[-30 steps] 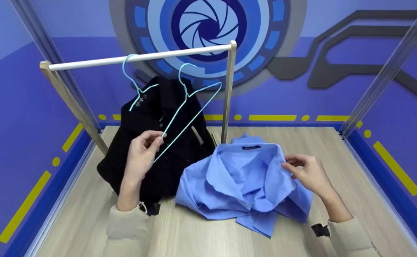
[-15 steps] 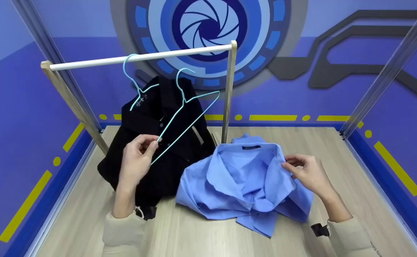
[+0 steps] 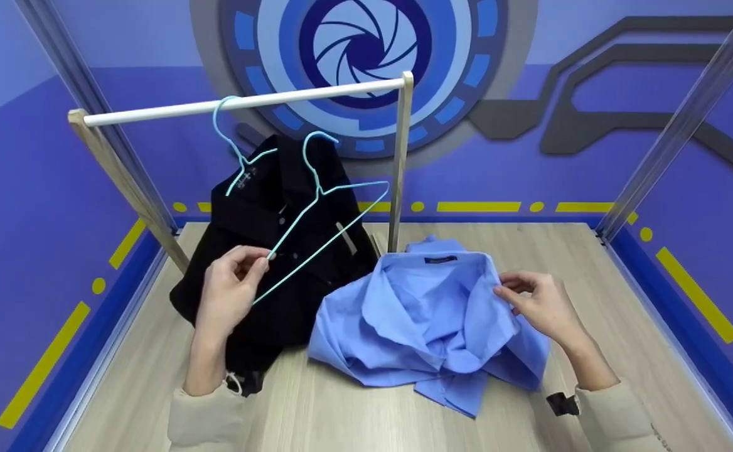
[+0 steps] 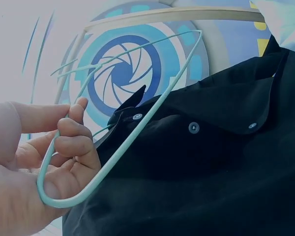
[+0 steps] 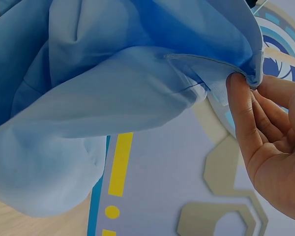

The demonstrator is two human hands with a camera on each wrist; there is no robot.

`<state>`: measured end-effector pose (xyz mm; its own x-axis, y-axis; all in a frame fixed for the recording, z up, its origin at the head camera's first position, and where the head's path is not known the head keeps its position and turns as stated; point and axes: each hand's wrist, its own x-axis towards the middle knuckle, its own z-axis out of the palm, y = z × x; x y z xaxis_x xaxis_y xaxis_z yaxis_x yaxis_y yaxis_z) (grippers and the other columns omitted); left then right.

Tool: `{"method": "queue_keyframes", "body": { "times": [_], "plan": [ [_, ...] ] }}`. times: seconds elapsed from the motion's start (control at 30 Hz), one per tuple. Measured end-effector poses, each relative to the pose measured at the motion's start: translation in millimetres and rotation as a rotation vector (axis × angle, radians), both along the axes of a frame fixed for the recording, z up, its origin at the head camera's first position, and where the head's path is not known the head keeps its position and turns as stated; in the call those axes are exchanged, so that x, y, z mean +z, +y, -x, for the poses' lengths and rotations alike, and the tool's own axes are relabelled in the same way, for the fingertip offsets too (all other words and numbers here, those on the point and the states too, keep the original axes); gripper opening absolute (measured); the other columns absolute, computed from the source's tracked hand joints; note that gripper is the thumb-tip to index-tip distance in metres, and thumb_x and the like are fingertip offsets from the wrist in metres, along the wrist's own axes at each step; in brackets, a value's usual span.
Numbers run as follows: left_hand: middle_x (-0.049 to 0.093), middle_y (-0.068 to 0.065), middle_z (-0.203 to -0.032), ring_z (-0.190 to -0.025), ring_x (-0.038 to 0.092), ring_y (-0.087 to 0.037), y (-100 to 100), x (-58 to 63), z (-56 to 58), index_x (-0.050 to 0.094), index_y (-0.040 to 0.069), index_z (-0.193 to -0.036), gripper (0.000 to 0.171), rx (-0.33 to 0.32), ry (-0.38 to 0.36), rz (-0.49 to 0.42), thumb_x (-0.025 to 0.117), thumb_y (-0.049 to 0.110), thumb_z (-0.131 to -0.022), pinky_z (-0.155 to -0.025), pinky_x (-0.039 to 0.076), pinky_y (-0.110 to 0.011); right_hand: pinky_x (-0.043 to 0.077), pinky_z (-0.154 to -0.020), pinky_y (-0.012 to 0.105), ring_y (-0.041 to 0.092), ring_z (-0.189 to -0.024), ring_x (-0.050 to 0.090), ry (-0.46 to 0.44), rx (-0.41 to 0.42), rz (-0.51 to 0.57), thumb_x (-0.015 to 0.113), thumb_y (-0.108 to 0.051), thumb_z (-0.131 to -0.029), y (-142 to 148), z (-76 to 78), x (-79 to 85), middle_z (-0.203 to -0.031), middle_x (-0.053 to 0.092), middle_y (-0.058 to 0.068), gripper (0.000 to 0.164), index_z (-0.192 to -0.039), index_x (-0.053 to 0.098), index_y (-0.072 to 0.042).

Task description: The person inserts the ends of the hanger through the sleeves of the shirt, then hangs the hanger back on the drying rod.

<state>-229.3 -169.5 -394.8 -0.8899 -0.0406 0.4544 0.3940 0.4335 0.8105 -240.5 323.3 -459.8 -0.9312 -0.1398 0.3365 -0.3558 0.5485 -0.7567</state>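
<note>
My left hand [image 3: 230, 285] pinches one arm of a light-blue clothes hanger [image 3: 317, 189], which is held tilted in front of a black shirt [image 3: 266, 295]. In the left wrist view the hanger's rounded end [image 4: 64, 201] lies across the palm. At the right, my right hand [image 3: 545, 307] pinches the collar edge of a blue shirt [image 3: 429, 314]; thumb and finger close on the cloth in the right wrist view [image 5: 243, 81]. The blue shirt sits bunched on the table with its neck opening facing up. The hanger and the blue shirt are apart.
A small clothes rack with a white rail [image 3: 247, 100] and wooden posts [image 3: 399, 163] stands at the back left. A second light-blue hanger [image 3: 227, 129] hooks over the rail and bears the black shirt. Patterned walls enclose the wooden table [image 3: 335, 420].
My left hand has moved down and left, taking the hanger lower, away from the rail. The right hand and the blue shirt stay in place.
</note>
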Motion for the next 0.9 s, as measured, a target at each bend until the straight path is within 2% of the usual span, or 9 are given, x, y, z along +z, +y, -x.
{"method": "queue_keyframes", "body": {
  "times": [0.27,0.47,0.6,0.8,0.9],
  "plan": [
    [0.07,-0.008,-0.094,-0.076,0.059,-0.017,-6,1.2,-8.5,0.075,-0.002,-0.102,0.009,0.021,-0.019,0.039,0.067,-0.003,-0.097,-0.065,0.044,-0.02,0.059,-0.056,0.036,0.02,-0.076,0.07,-0.007,0.002,-0.002,0.077,-0.009,-0.093,0,0.4,-0.3,-0.089,0.075,0.006,0.018,-0.109,0.076,0.0],
    [0.07,-0.01,-0.092,-0.073,0.057,-0.016,-10,3.7,-13.7,0.076,-0.001,-0.101,0.009,0.017,-0.033,0.063,0.068,-0.003,-0.096,-0.062,0.043,-0.02,0.059,-0.056,0.035,0.019,-0.076,0.07,-0.009,-0.003,-0.005,0.077,-0.009,-0.094,1,1.2,-1.3,-0.089,0.075,0.007,0.018,-0.11,0.076,0.0],
    [0.07,-0.011,-0.093,-0.073,0.057,-0.016,-12,5.2,-16.4,0.076,0.001,-0.101,0.01,0.017,-0.043,0.065,0.068,-0.002,-0.097,-0.062,0.043,-0.02,0.058,-0.055,0.033,0.022,-0.077,0.071,-0.017,-0.006,0.0,0.076,-0.007,-0.093,0,1.1,-0.4,-0.09,0.075,0.009,0.019,-0.11,0.075,0.002],
    [0.07,-0.006,-0.091,-0.073,0.057,-0.016,-16,6.3,-19.1,0.076,0.002,-0.101,0.009,0.025,-0.051,0.093,0.068,0.001,-0.098,-0.062,0.043,-0.02,0.058,-0.054,0.034,0.031,-0.077,0.07,-0.016,-0.025,-0.024,0.073,0.002,-0.093,-3,0.5,0.8,-0.089,0.073,0.015,0.018,-0.11,0.073,0.008],
    [0.071,-0.004,-0.089,-0.071,0.057,-0.016,-18,5.5,-20.1,0.077,0.004,-0.099,0.008,0.028,-0.056,0.096,0.069,0.003,-0.097,-0.061,0.043,-0.02,0.058,-0.055,0.032,0.03,-0.077,0.07,-0.018,-0.031,-0.032,0.073,0.003,-0.093,-3,0.9,0.3,-0.089,0.073,0.015,0.018,-0.11,0.073,0.008]
  ]
}}
